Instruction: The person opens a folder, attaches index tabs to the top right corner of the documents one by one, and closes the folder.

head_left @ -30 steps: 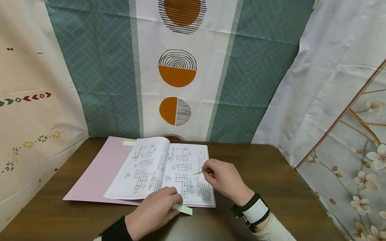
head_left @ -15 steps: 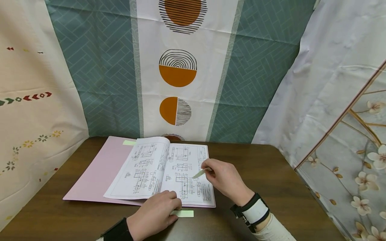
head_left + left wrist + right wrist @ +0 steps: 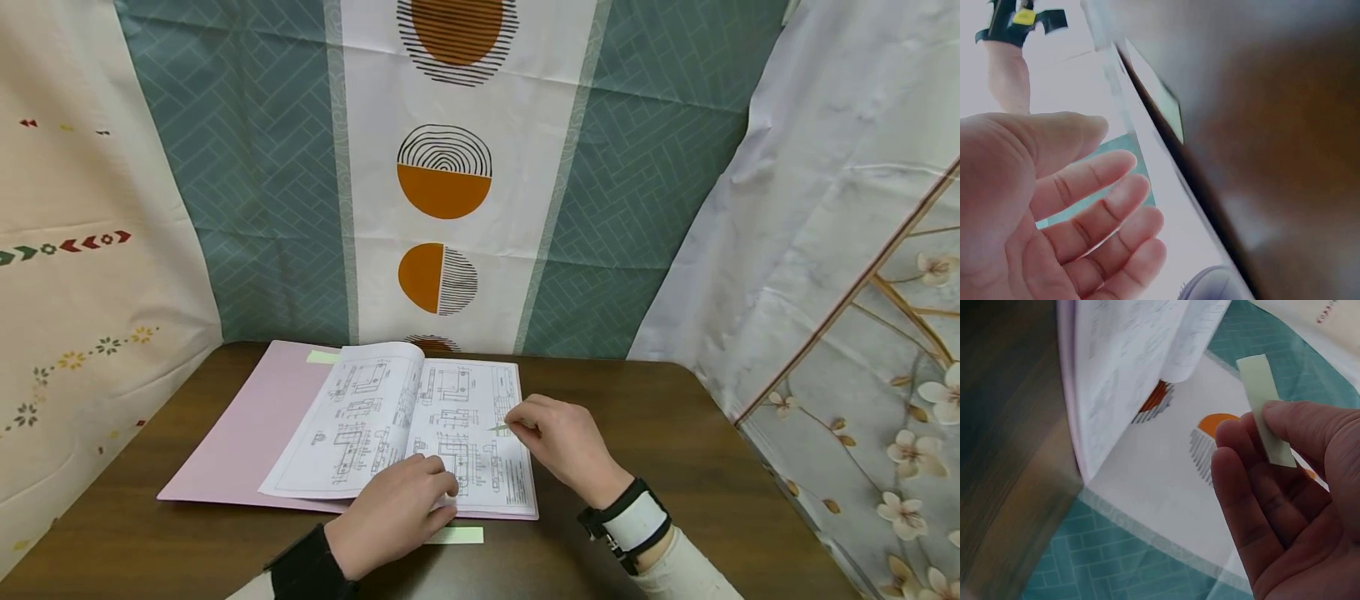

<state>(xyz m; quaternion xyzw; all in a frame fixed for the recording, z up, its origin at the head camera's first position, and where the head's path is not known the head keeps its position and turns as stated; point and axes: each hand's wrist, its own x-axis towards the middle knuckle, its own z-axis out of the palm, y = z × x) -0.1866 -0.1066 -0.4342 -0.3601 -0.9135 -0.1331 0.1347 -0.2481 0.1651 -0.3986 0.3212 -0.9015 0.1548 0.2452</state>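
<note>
My right hand (image 3: 558, 442) pinches a pale green sticky note (image 3: 1257, 378) between thumb and fingers, above the right page of an open booklet (image 3: 480, 387) printed with technical drawings. In the right wrist view the note is a narrow strip under the thumb. My left hand (image 3: 397, 512) is over the booklet's near edge, its fingers slightly bent and holding nothing in the left wrist view. Just beyond its thumb, a pale green pad of sticky notes (image 3: 463, 536) lies on the table, also visible in the left wrist view; its left end is hidden by the hand.
A pink folder or cover (image 3: 232, 442) lies beneath the booklet and spreads out to its left. Another green sticky note (image 3: 322, 357) shows at its top edge. The dark wooden table (image 3: 637, 417) ends against patterned cloth hangings (image 3: 277, 167).
My left hand has let go of the sticky note pad and lifted slightly from it. The note in my right hand has turned and moved a little to the right.
</note>
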